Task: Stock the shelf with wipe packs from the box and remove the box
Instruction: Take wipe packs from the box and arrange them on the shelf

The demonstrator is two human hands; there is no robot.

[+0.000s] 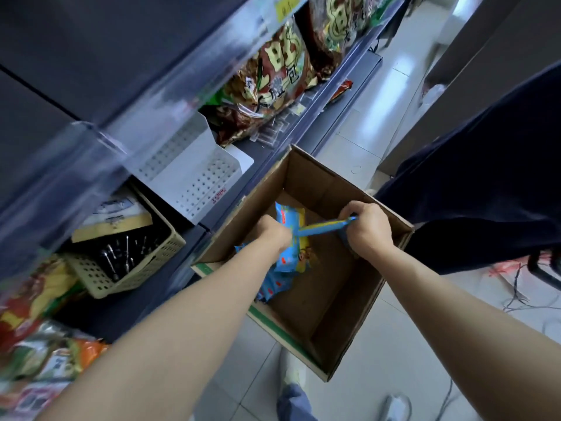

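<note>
Both hands are down in the cardboard box (318, 180), which sits on the floor tiles right against the foot of the shelf (334, 95). The left hand (273, 233) is curled into the cluster of wipe packs (291, 259) by the box's near-left wall, gripping one, though its fingertips are buried. The right hand (368, 230) pinches the end of a blue pack (326, 225), seen edge-on and stretched between the two hands.

The step looks like gathering a handful to lift out. To do it well, he would want to square the packs flat against each other before raising them. Soft film packs sag and slip, so a grip on the body beats a pinch on the end seal. The likely spot is the white perforated tray (197, 177) just above the box, a short lift away.

The packs show red marks and a cartoon print, too blurred to read. The snack bags (273, 77) further along carry a large 旺 character. The red printing on the tray's front lip and the yellow tag up top are illegible. A beige basket (133, 275) of dark items sits beside the tray.
</note>
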